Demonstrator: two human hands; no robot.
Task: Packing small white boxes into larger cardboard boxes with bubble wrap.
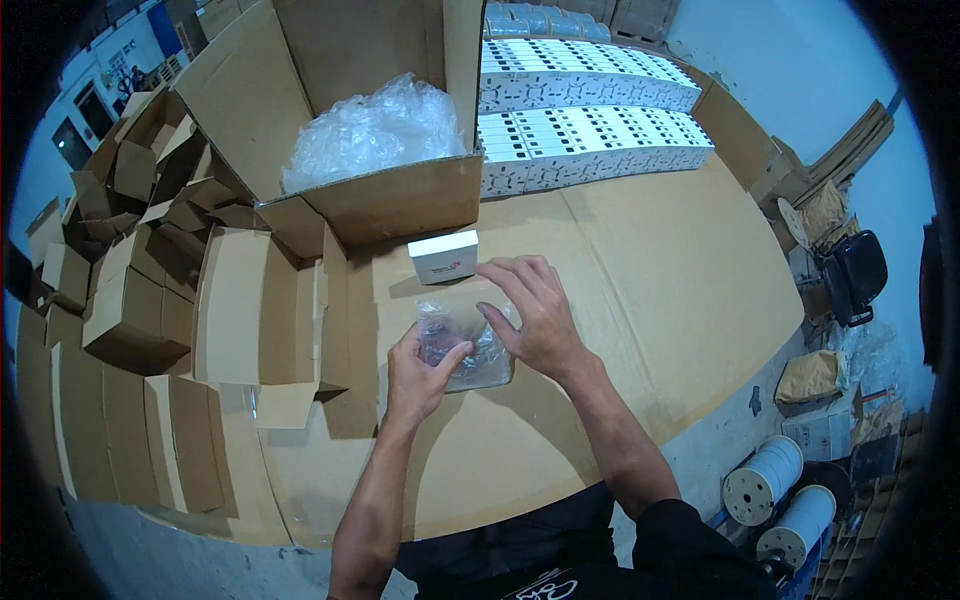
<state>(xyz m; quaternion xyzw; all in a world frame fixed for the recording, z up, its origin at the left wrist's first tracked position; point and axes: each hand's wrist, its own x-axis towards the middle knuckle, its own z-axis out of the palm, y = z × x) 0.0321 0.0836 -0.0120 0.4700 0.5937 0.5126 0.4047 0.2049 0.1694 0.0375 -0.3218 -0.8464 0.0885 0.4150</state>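
Observation:
A clear bubble-wrap pouch [482, 368] is in front of me, over the cardboard-covered table. My left hand [417, 376] grips its left side, thumb lying across the top. My right hand [540, 318] hovers at the pouch's upper right edge, fingers and thumb apart; whether the thumb touches the plastic I cannot tell. Just beyond the pouch stands a small white box [443, 258] with a little red mark on its face. The right fingertips are close to that box's right side. What the pouch contains, if anything, is not clear.
A large open carton [400, 200] holding crumpled bubble wrap [385, 125] stands at the back. Rows of white boxes [600, 150] are stacked back right. Open brown cartons [235, 305] crowd the left. Cable spools [763, 480] and a black chair [853, 277] are off the table's right side.

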